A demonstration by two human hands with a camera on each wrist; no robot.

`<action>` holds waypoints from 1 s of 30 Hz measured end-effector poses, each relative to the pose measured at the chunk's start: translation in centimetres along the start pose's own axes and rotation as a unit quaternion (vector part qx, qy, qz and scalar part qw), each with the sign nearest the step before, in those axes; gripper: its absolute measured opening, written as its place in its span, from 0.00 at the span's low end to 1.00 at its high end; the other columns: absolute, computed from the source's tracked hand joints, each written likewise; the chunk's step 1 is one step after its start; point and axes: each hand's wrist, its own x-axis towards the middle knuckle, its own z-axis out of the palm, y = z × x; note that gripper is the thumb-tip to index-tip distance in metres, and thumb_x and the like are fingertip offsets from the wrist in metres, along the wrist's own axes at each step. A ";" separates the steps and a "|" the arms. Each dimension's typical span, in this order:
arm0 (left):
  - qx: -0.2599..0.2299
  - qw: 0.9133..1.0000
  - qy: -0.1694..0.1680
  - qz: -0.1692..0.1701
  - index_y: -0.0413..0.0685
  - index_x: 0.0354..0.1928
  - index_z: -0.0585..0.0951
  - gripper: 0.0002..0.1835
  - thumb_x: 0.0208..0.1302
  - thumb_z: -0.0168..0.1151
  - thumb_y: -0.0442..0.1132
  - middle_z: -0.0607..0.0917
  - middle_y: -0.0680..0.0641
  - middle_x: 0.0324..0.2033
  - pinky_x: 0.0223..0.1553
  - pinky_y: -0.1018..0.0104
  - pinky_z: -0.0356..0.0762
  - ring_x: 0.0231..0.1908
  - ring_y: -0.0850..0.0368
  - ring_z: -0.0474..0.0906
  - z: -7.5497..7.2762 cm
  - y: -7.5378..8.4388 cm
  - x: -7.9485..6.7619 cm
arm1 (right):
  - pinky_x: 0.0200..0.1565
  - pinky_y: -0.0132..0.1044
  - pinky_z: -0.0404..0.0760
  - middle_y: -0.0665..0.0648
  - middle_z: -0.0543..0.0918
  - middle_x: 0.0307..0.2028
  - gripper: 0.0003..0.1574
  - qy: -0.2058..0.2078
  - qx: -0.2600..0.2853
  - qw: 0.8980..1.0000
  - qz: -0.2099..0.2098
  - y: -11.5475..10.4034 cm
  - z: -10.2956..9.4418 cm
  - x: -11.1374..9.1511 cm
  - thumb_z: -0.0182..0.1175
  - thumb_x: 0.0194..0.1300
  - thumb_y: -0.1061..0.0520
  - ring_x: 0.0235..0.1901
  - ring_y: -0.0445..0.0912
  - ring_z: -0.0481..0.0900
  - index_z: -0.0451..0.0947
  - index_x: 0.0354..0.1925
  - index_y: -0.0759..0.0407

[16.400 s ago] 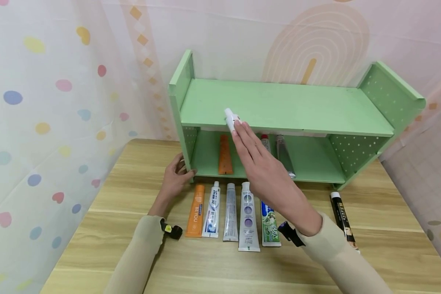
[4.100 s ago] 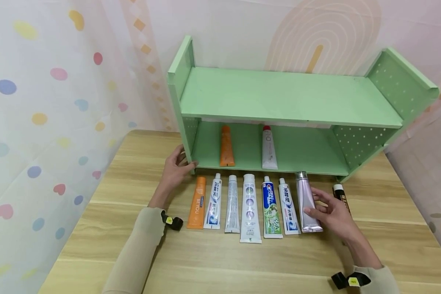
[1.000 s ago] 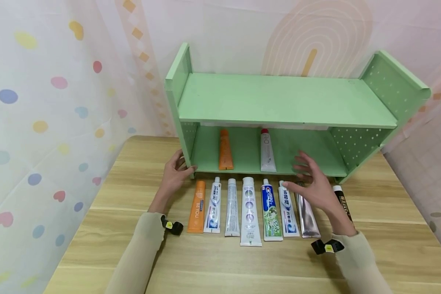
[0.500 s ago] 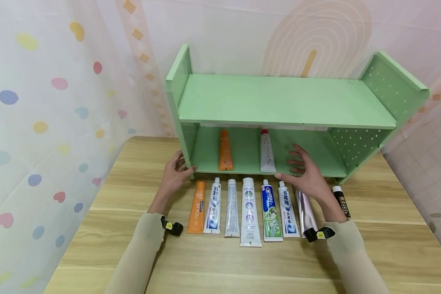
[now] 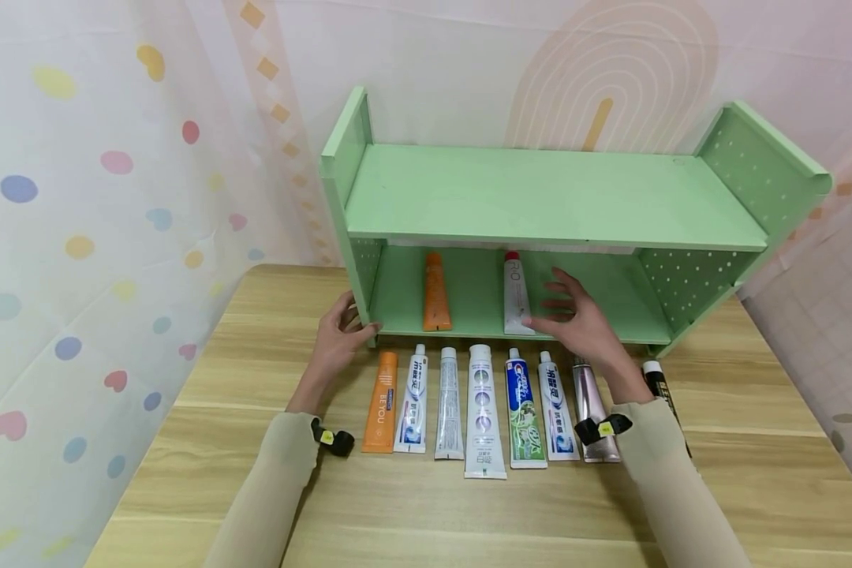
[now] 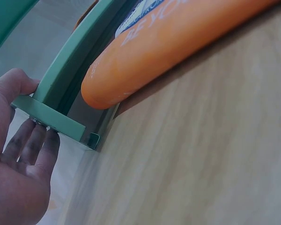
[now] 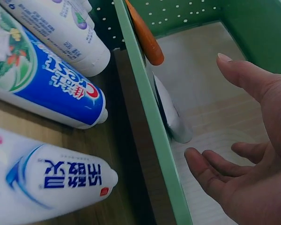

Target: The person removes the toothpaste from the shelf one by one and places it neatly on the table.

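Note:
My left hand [image 5: 337, 339] grips the lower left edge of the green shelf [image 5: 554, 193], thumb in front and fingers behind, as the left wrist view also shows. At the lower level my right hand [image 5: 582, 319] is spread, thumb and fingers apart. Its thumb is beside the lower end of a white-grey tube with a red cap [image 5: 516, 292]; whether they touch, I cannot tell. In the right wrist view nothing is between the fingers of the right hand [image 7: 253, 173]. An orange tube [image 5: 436, 292] leans in the same level, further left.
In front of the shelf several toothpaste tubes lie in a row: orange [image 5: 379, 402], blue-white [image 5: 413, 402], grey-white [image 5: 450, 406], large white [image 5: 483, 418], green-blue [image 5: 525, 410], another blue-white [image 5: 558, 406] and metallic pink [image 5: 592, 410]. A black tube [image 5: 656, 383] lies right, partly hidden.
The metallic tube has gone from the shelf to the table, and a second blue-white tube joined the row. Lately my right hand moved left, from above the metallic tube to the red-capped one.

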 end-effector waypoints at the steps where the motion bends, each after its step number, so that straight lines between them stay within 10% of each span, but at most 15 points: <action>1: 0.000 1.000 0.000 -0.001 0.52 0.78 0.63 0.42 0.64 0.65 0.26 0.67 0.42 0.74 0.73 0.53 0.73 0.73 0.43 0.67 0.0 0.0 0.0 | 0.67 0.63 0.77 0.63 0.61 0.77 0.65 -0.001 0.000 1.000 0.004 -0.1 0.0 0.2 0.73 0.63 0.49 0.70 0.64 0.69 0.41 0.83 0.48; 30: 0.008 1.000 0.002 -0.008 0.52 0.78 0.62 0.42 0.64 0.65 0.27 0.67 0.40 0.75 0.73 0.51 0.72 0.73 0.42 0.67 0.1 0.2 0.0 | 0.67 0.57 0.79 0.70 0.72 0.68 0.58 0.013 -0.060 0.995 0.080 -0.7 1.7 4.5 0.71 0.64 0.53 0.65 0.64 0.73 0.50 0.80 0.60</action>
